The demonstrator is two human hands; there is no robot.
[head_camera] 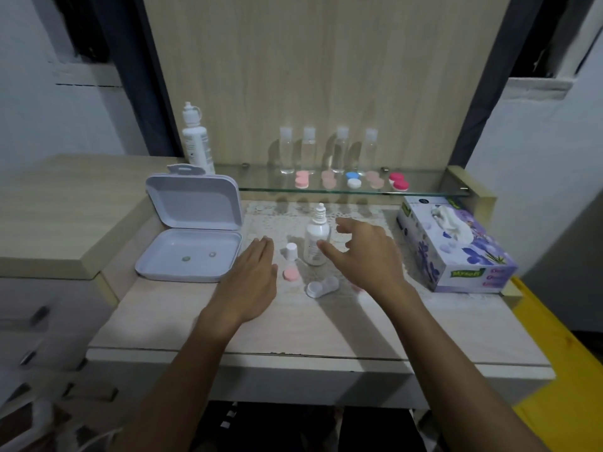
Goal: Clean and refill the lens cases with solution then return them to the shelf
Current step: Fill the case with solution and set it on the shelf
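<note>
Two hands (pixel 257 275) — five shelf lens cases (pixel 352 180), four bottles (pixel 309 151).

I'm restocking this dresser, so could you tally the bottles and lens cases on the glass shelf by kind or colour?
Clear plastic bottles with white caps: 4
Tall white solution bottle: 1
Pale pink lens cases: 3
Blue and white lens case: 1
Red lens case: 1
Total: 10
</note>
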